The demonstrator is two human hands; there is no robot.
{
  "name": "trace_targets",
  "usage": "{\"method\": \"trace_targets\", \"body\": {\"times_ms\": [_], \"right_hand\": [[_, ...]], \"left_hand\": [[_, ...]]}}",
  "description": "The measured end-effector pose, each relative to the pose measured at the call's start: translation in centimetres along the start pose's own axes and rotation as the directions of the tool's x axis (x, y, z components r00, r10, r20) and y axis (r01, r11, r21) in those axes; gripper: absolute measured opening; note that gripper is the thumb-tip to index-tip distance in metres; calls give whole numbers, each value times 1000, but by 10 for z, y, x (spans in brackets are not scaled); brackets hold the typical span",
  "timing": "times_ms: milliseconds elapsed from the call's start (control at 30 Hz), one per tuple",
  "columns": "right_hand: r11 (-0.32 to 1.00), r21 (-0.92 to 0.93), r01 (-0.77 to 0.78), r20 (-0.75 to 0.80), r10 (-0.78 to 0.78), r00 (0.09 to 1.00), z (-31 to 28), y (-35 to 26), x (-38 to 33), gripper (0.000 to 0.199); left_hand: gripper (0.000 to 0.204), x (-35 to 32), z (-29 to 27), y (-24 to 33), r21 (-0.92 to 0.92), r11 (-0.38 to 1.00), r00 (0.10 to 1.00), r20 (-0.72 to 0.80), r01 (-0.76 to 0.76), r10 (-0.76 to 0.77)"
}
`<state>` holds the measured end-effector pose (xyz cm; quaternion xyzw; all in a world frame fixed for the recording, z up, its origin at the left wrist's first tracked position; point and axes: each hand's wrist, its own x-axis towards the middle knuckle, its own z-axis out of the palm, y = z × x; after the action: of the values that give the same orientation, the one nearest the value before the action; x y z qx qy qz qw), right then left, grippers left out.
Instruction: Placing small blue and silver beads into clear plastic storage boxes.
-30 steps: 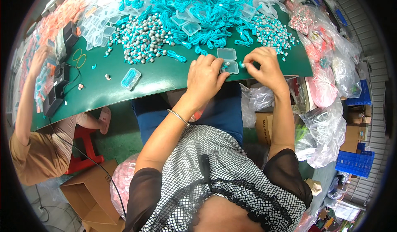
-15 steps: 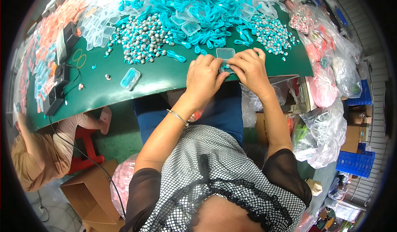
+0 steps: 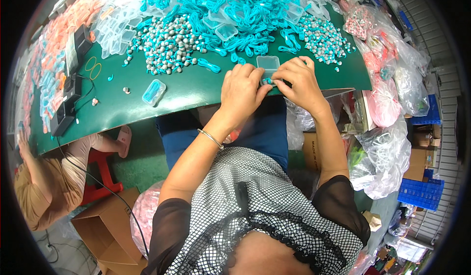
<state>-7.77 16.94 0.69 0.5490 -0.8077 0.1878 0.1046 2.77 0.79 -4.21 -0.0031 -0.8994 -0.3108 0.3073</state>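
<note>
At the table's front edge a small clear plastic box stands between my hands, its lid [image 3: 268,63] raised on the far side. My left hand [image 3: 240,88] grips the box's left side, with the thumb along its near edge. Over the right side curls my right hand [image 3: 298,82], thumb and forefinger close together at the turquoise pieces [image 3: 266,80] inside. Whether those fingertips pinch a piece is hidden. A similar box [image 3: 154,93] holding turquoise cord lies to the left on the green table [image 3: 196,88].
Behind my hands rises a heap of bundled turquoise cords [image 3: 240,15]. Small grey-and-turquoise beadlike pieces are piled left [image 3: 169,44] and right [image 3: 324,39] of it. Clear boxes [image 3: 115,32] and black blocks [image 3: 72,89] stand left. Another person's arm [image 3: 34,169] reaches the table's left edge.
My right hand has shifted slightly right and its fingers have moved a little, uncovering more of the turquoise pieces in the box. My left hand stays in place.
</note>
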Motion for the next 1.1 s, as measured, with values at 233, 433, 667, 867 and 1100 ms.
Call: {"method": "trace_targets", "body": {"times_ms": [233,433,667,867,1100], "right_hand": [[984,-175,-19,-74,7,997,0,-8,-2,6],[997,23,-80,-53,81,995,-12,8,5,3],[901,-373,-220,-188,159,969,17,60,24,13],[971,-155,-182,-193,151,970,12,49,20,11],[991,-80,-106,-183,90,979,9,26,4,21]], "left_hand": [[38,1,0,0,15,1000,1000,11,5,-5],[39,0,-1,-1,16,1000,1000,11,12,-12],[39,1,0,1,1,1000,1000,5,4,-4],[40,-2,-3,-1,-6,1000,1000,0,26,-26],[40,0,-3,0,-18,999,999,5,37,-37]]}}
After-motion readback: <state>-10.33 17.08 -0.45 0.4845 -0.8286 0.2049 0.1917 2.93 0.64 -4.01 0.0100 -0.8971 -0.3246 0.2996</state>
